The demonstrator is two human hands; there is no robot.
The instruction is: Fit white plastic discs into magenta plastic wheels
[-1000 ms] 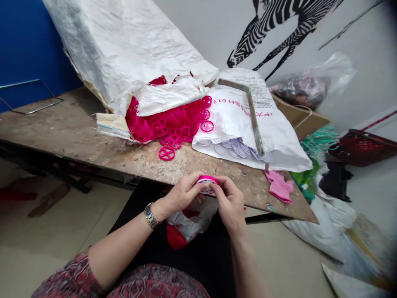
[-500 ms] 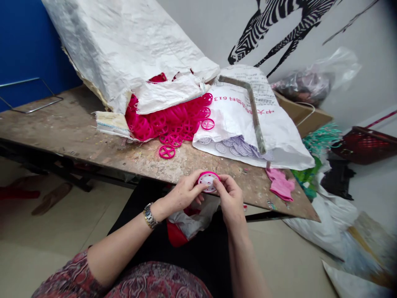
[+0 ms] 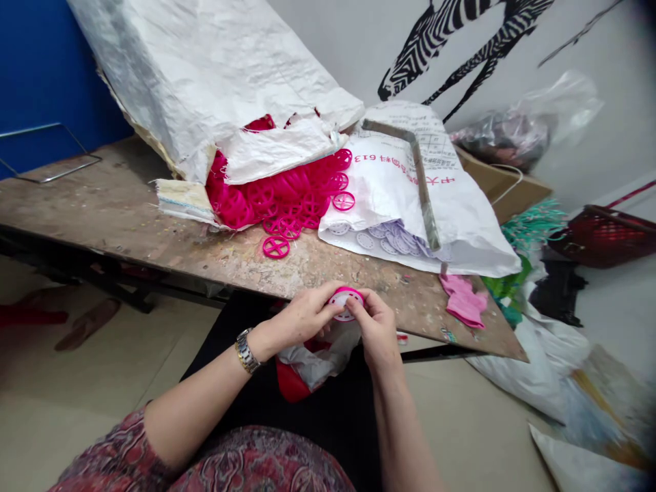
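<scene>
Near the table's front edge, my left hand (image 3: 307,316) and my right hand (image 3: 378,321) both grip a round white disc with a pink rim (image 3: 342,311). The thumbs press on its white face, and the fingers underneath are partly hidden. Beyond them, pink spoked rings (image 3: 294,195) spill from a torn white sack (image 3: 205,75). One pink ring (image 3: 276,247) lies closest to my hands. Pale lilac discs (image 3: 394,239) show at the mouth of a flat white bag (image 3: 461,219) on the right.
An angled metal bar (image 3: 423,181) lies on the flat bag. Pink cloth (image 3: 464,301) sits at the right end of the worn table (image 3: 225,263). A red and white bag (image 3: 297,376) is below my hands. Plastic sacks (image 3: 543,376) stand on the right.
The disc has tilted and turned slightly between my hands, and my right thumb has moved further over its face. Both hands keep their grip.
</scene>
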